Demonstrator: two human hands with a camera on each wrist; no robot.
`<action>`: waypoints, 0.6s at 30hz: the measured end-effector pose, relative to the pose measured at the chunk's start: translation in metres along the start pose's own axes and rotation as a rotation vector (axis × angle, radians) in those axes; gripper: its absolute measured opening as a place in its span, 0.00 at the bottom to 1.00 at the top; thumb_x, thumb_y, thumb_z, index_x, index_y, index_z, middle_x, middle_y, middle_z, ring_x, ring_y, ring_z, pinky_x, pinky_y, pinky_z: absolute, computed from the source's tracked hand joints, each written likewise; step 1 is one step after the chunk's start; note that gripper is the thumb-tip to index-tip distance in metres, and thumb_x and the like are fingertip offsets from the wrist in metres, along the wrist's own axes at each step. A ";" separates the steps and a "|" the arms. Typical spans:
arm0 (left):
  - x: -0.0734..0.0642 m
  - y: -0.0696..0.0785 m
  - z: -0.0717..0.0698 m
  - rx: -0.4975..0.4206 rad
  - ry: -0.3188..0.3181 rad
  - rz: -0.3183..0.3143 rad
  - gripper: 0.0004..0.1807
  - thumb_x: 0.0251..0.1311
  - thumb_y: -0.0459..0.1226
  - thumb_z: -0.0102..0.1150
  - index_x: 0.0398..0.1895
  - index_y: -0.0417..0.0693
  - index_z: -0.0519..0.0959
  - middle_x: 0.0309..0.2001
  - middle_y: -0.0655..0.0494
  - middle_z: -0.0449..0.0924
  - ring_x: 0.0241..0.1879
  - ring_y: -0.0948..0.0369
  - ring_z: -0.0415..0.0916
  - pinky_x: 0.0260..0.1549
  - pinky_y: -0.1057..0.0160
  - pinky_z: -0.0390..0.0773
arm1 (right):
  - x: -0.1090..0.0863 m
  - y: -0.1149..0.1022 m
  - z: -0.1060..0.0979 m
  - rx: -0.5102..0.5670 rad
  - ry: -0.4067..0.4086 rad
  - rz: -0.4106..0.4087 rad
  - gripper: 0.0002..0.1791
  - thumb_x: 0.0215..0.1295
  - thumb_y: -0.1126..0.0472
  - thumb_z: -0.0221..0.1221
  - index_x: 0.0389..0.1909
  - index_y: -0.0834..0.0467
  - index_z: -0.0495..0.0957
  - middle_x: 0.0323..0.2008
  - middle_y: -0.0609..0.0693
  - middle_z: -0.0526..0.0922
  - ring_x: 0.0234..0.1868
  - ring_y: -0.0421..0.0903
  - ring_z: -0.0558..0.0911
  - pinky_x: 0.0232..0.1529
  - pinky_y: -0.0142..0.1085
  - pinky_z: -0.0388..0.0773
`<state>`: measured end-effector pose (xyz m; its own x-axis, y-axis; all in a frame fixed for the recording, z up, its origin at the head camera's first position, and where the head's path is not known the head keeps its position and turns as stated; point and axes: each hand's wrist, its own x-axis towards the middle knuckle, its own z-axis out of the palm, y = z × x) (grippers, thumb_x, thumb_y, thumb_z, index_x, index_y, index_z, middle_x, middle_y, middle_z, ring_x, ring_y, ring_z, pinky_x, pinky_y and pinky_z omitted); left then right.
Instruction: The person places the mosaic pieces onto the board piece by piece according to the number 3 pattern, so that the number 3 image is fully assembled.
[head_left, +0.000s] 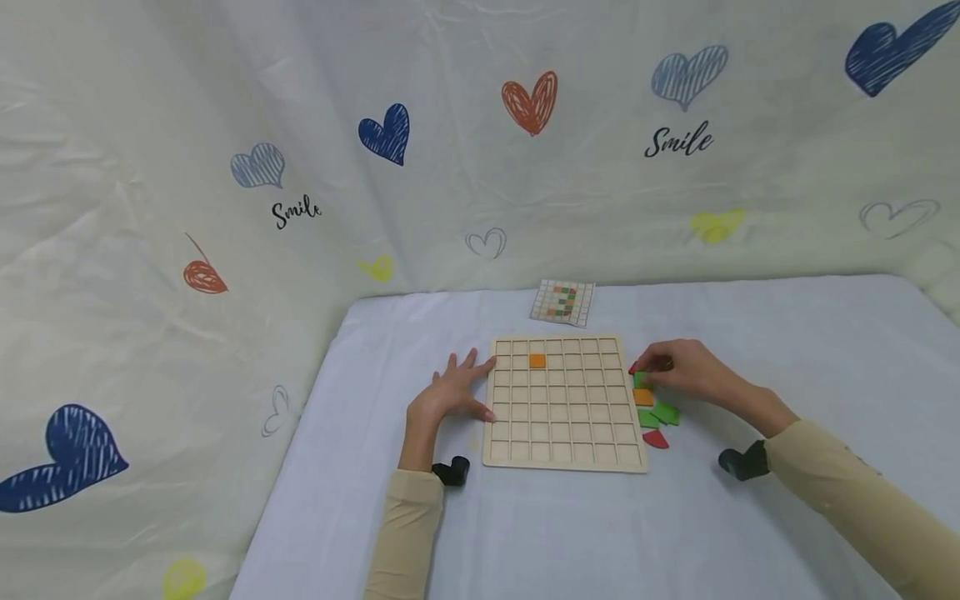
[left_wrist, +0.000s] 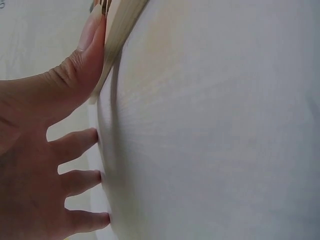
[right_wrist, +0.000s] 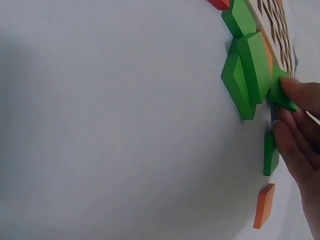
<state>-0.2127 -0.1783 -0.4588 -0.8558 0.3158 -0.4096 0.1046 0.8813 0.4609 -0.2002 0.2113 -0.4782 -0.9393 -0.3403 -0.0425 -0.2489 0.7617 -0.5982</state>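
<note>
A wooden grid board (head_left: pixel 566 427) lies on the white cloth, with one orange square tile (head_left: pixel 537 361) in an upper cell. My left hand (head_left: pixel 452 390) spreads its fingers along the board's left side. Its thumb (left_wrist: pixel 91 42) touches the board's edge (left_wrist: pixel 116 40), and the other fingertips reach down to the cloth. Right of the board, my right hand (head_left: pixel 690 368) pinches a green tile (right_wrist: pixel 281 89) between thumb and fingers. Close by lie more green tiles (head_left: pixel 665 413), an orange tile (head_left: pixel 643 397) and a red rounded piece (head_left: pixel 656 439).
Behind the board lies a patterned card (head_left: pixel 562 302) showing a grid with coloured cells. Past my right fingers, another green tile (right_wrist: pixel 270 154) and an orange tile (right_wrist: pixel 264 206) rest on the cloth. A white sheet (head_left: pixel 442 200) printed with hearts hangs behind the table.
</note>
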 end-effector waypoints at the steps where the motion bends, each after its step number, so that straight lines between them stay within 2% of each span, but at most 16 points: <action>1: 0.000 0.000 0.000 0.002 0.000 0.000 0.57 0.48 0.44 0.81 0.82 0.62 0.58 0.84 0.50 0.40 0.83 0.42 0.28 0.77 0.31 0.38 | 0.000 0.000 0.000 0.002 -0.004 0.009 0.06 0.62 0.65 0.69 0.40 0.57 0.87 0.38 0.47 0.88 0.38 0.45 0.81 0.43 0.37 0.82; 7: 0.001 -0.002 0.000 0.006 0.000 -0.001 0.57 0.49 0.44 0.81 0.82 0.61 0.58 0.84 0.49 0.40 0.83 0.41 0.28 0.77 0.31 0.38 | -0.002 -0.001 -0.002 0.009 -0.010 0.006 0.11 0.65 0.65 0.66 0.48 0.58 0.88 0.43 0.51 0.89 0.40 0.45 0.81 0.42 0.35 0.82; 11: -0.001 -0.001 -0.001 0.003 0.000 0.004 0.57 0.48 0.44 0.81 0.82 0.61 0.58 0.84 0.48 0.40 0.83 0.40 0.28 0.76 0.30 0.38 | -0.002 -0.002 -0.004 -0.003 0.014 -0.013 0.11 0.66 0.66 0.65 0.47 0.55 0.89 0.45 0.51 0.89 0.39 0.45 0.80 0.38 0.32 0.79; 18: 0.000 -0.001 -0.001 -0.004 0.006 0.013 0.57 0.48 0.44 0.81 0.82 0.60 0.58 0.84 0.47 0.41 0.82 0.40 0.28 0.76 0.29 0.38 | 0.001 -0.006 -0.008 0.030 0.038 -0.003 0.10 0.66 0.65 0.66 0.46 0.57 0.89 0.39 0.51 0.89 0.37 0.45 0.81 0.34 0.32 0.78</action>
<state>-0.2135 -0.1792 -0.4586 -0.8576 0.3250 -0.3987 0.1140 0.8759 0.4689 -0.2016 0.2109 -0.4687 -0.9470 -0.3211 -0.0103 -0.2454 0.7435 -0.6221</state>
